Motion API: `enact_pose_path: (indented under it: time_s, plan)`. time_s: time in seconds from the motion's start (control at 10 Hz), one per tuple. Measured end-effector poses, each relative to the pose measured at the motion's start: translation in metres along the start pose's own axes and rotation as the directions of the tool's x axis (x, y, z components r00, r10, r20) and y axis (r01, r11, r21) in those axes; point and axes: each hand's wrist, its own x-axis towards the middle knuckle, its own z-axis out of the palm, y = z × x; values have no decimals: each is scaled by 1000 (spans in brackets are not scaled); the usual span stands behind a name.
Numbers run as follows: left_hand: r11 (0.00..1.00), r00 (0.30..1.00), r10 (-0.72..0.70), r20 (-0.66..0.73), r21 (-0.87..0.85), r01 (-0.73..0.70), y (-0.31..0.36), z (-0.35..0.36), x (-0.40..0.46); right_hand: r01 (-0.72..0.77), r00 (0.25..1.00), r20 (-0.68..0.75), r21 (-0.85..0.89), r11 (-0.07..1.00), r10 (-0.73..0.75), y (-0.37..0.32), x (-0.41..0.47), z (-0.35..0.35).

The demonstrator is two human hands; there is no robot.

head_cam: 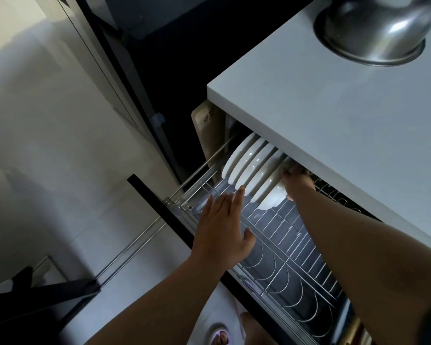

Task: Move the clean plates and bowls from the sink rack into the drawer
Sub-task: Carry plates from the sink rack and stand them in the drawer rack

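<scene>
A pulled-out wire drawer (281, 247) sits below the white counter. Several white plates (246, 160) stand on edge in its far left slots. My right hand (297, 183) reaches under the counter edge and grips the rim of the nearest white plate (271, 195) in the row, its fingers partly hidden by the counter. My left hand (222, 227) hovers flat over the drawer's front rail with fingers straight, fingertips close to the plates' lower edges; it holds nothing.
The white counter (334, 115) overhangs the drawer; an upturned steel bowl (376, 26) sits on it at the back right. The dark drawer front (159, 205) juts into the tiled floor space. A wooden board (205, 130) leans left of the cabinet. My foot (220, 336) is below.
</scene>
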Motion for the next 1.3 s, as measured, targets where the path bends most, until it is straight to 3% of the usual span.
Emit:
enact_pose_path:
  time_s: [0.3,0.5,0.6,0.9,1.1,1.3]
  plan:
    - [1000,1000,-15,-17,-10,14,-7,3,0,80,997,2,-76,994,-80,6,-33,-2]
    - [992,999,-41,13,-118,42,3,-9,-6,147,981,135,-49,988,-139,48,-75,-6]
    - [987,999,-27,37,-159,32,8,-14,-18,180,977,119,5,984,-179,64,-105,-22]
    - [985,985,133,114,-129,-118,78,-38,-57,231,972,-106,248,941,-211,112,-198,-93]
    - [951,945,267,190,-208,-227,150,-36,-84,175,948,-314,378,909,-52,172,-250,-149]
    - [903,880,414,233,-229,-364,213,-22,-108,157,901,-421,543,825,105,231,-282,-190]
